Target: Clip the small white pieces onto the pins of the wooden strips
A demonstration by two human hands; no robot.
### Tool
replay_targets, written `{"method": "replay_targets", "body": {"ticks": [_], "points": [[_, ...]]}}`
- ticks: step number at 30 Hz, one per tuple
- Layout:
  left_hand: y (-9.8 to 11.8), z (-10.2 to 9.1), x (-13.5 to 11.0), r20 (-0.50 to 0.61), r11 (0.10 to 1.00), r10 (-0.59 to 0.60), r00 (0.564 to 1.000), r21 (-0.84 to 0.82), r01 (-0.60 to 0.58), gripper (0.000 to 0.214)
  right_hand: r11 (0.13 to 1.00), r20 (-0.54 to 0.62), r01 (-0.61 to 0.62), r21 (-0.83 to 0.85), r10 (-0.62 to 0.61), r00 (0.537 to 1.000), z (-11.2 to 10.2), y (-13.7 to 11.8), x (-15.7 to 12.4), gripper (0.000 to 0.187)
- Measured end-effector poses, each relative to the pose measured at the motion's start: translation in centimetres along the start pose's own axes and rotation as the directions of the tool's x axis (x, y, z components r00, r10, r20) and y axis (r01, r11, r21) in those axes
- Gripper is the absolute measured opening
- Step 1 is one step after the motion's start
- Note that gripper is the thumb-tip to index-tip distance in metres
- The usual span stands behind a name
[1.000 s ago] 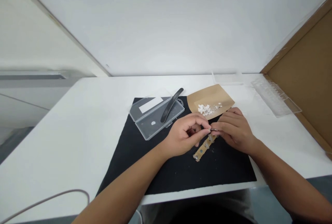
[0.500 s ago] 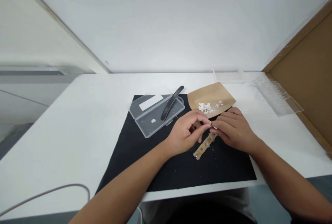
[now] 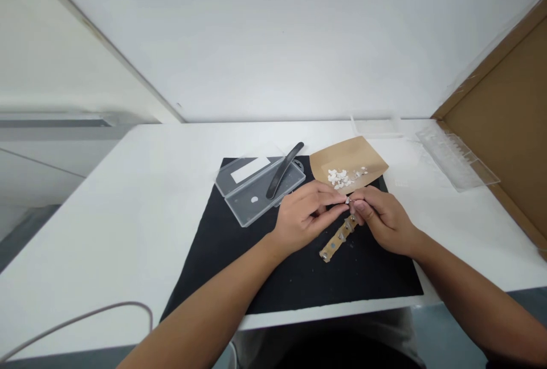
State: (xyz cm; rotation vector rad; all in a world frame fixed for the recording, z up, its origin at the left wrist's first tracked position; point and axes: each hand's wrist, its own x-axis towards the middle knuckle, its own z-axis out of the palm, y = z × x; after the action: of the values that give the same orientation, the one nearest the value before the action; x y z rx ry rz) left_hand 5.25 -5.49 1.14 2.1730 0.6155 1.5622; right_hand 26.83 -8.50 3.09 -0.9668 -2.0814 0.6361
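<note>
My left hand (image 3: pixel 305 214) is closed in a pinch, its thumb and fingers on a small pale piece (image 3: pixel 347 200) that looks like a nail tip. Facing it, my right hand (image 3: pixel 380 215) pinches at the same spot; its fingertips meet the piece, and a thin dark bit shows there, too small to make out. Just below the fingertips, a tan strip (image 3: pixel 337 242) carrying several small clear pieces lies slantwise on the black mat (image 3: pixel 294 286). Its upper end is close to my right fingers.
An open clear plastic case (image 3: pixel 239 209) lies at the left with a dark curved nail file (image 3: pixel 284 171) across it and a white label (image 3: pixel 250 169). Brown paper (image 3: pixel 348 155) bears white flakes (image 3: pixel 338 178). Clear trays (image 3: pixel 455 158) stand at the right, near a cardboard panel (image 3: pixel 504 113).
My right hand has turned, so its thumb now shows at the front of the pinch. A pale piece shows between the fingertips where a dark shiny sliver was visible. The strip stays put.
</note>
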Motion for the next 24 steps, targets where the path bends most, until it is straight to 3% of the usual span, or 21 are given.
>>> {"method": "replay_targets", "body": {"ticks": [5,15,24], "points": [[-0.18,-0.32,0.09,0.017,0.996,0.088,0.996,0.004,-0.088,0.017,0.987,0.077,-0.074,0.141,0.064,0.995,-0.08,0.01,-0.11,0.040],[-0.07,-0.64,0.31,0.052,0.991,0.133,0.990,0.016,-0.134,0.020,0.993,0.121,-0.036,0.109,0.023,0.992,-0.22,-0.33,0.24,0.050],[0.36,-0.37,0.52,0.045,0.997,-0.026,0.999,-0.068,0.029,0.011,0.996,0.109,0.061,-0.059,-0.054,0.993,0.21,0.42,0.18,0.045]]}}
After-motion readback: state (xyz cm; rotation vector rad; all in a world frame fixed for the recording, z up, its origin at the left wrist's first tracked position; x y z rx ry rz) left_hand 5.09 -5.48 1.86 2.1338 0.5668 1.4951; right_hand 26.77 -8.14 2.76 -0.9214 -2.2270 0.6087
